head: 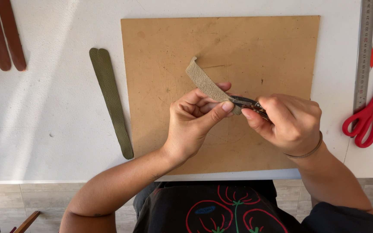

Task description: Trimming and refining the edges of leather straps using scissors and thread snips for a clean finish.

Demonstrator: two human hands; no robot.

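Observation:
My left hand [195,121] pinches the near end of a tan suede leather strip [203,80], which sticks up and away to the left over a brown cutting board [173,39]. My right hand [288,123] grips small metal snips [246,102], whose blades meet the strip's end right at my left thumb and forefinger. Both hands hover above the middle of the board.
Two olive-green leather strips [111,101] lie left of the board on the white table [48,129]. Brown leather strips [3,34] sit at the far left. A steel ruler [364,51] and red-handled scissors [370,116] lie at the right.

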